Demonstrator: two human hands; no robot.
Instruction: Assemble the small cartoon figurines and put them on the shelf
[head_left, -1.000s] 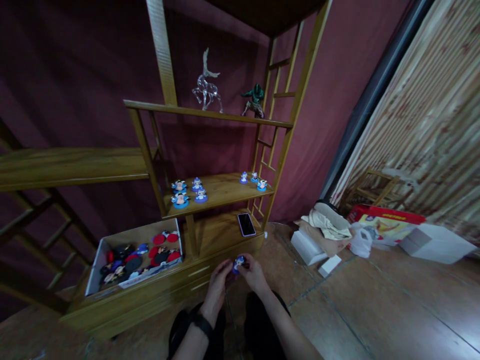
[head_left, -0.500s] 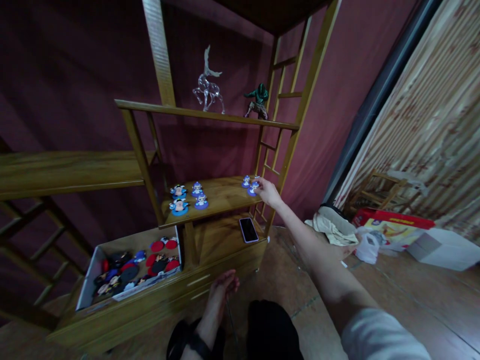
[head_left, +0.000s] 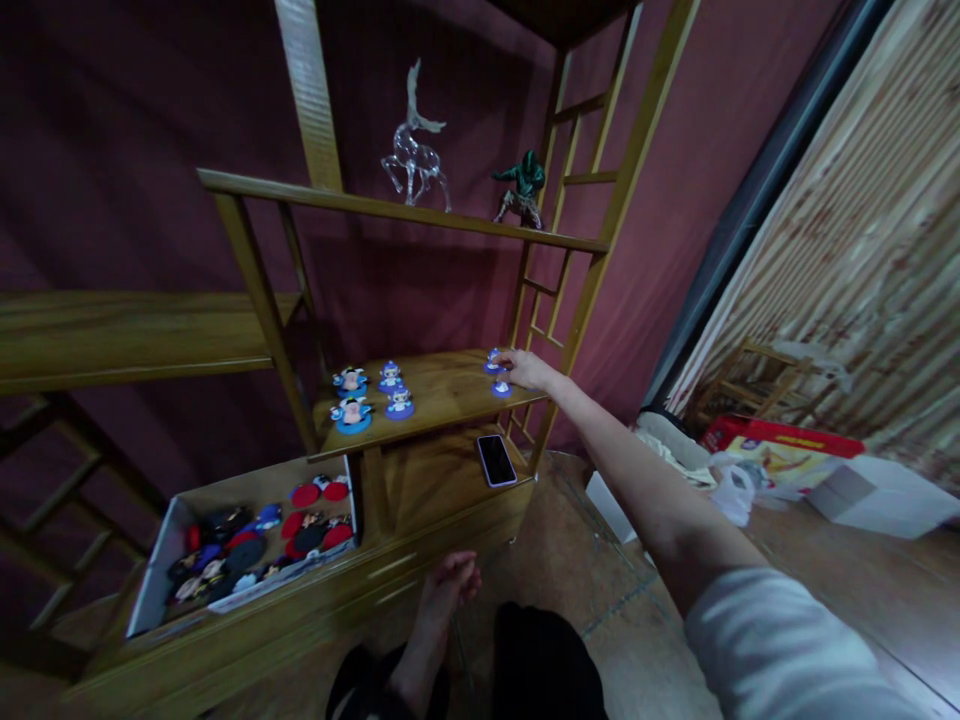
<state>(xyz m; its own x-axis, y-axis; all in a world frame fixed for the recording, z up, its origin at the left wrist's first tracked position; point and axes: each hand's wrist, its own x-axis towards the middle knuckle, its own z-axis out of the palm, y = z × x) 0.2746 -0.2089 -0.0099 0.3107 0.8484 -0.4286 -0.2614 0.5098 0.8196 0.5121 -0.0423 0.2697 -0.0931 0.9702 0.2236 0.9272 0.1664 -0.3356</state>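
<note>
Blue-based figurines (head_left: pixel 352 413) show pink, black and white; purple-based figurines (head_left: pixel 502 388) show purple and white. Phone (head_left: pixel 496 461) has black screen, lilac edge; crouching statuette (head_left: pixel 528 178) is dark green above; curtain (head_left: pixel 847 220) bears reddish-brown stripes on cream

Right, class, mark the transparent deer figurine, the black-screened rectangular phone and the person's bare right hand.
Transparent deer figurine (head_left: pixel 415 157), head view: body.
Black-screened rectangular phone (head_left: pixel 496 461), head view: screen.
Bare right hand (head_left: pixel 528 370), head view: back of hand.

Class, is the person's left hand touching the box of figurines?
No: the left hand is apart from the box, with the wooden drawer front showing between them.
</note>
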